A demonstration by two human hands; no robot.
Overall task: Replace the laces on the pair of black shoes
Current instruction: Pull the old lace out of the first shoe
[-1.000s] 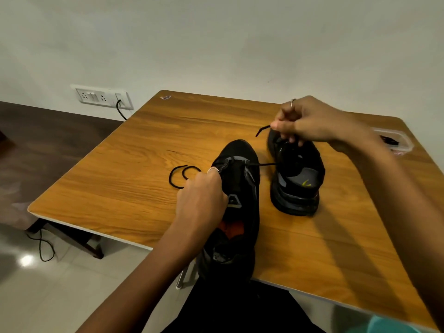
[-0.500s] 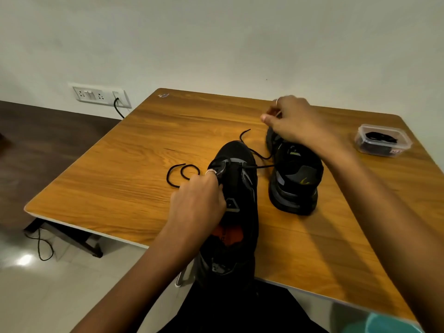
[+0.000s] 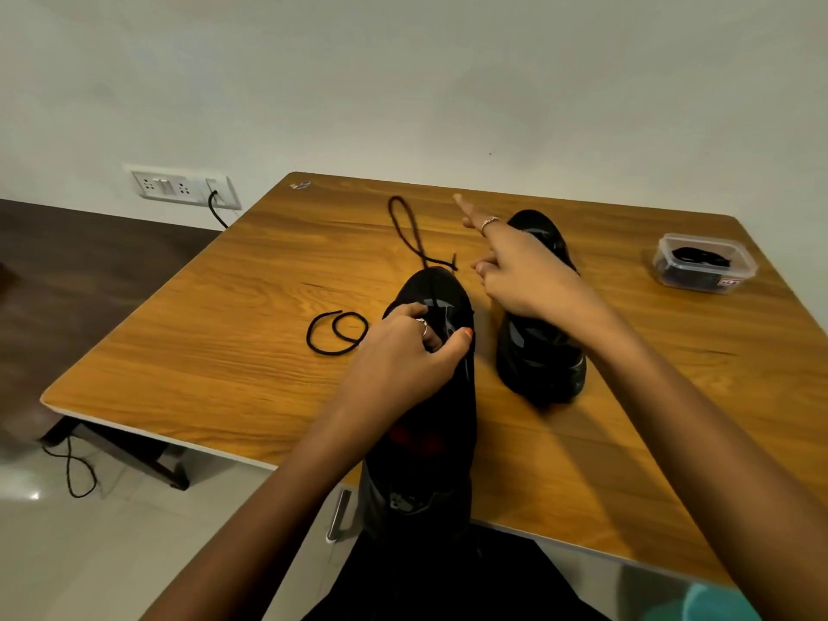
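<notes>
Two black shoes lie on the wooden table (image 3: 215, 351). The near shoe (image 3: 441, 396) points away from me and hangs over the front edge. My left hand (image 3: 403, 356) grips its upper near the eyelets. One end of its black lace lies coiled to the left (image 3: 336, 336). The other end (image 3: 405, 226) forms a blurred loop beyond the toe, its tip a little apart from my right hand (image 3: 519, 271). That hand hovers over the far shoe (image 3: 542, 365) with one finger stretched out and nothing held.
A clear plastic box (image 3: 703, 264) with dark laces inside stands at the table's right rear. A wall socket (image 3: 179, 188) with a plugged cable is at the left. Floor and a table leg lie below left.
My right hand has let go of the lace end it was pulling, and the lace has swung out into a loop on the far side. My left hand stays on the near shoe.
</notes>
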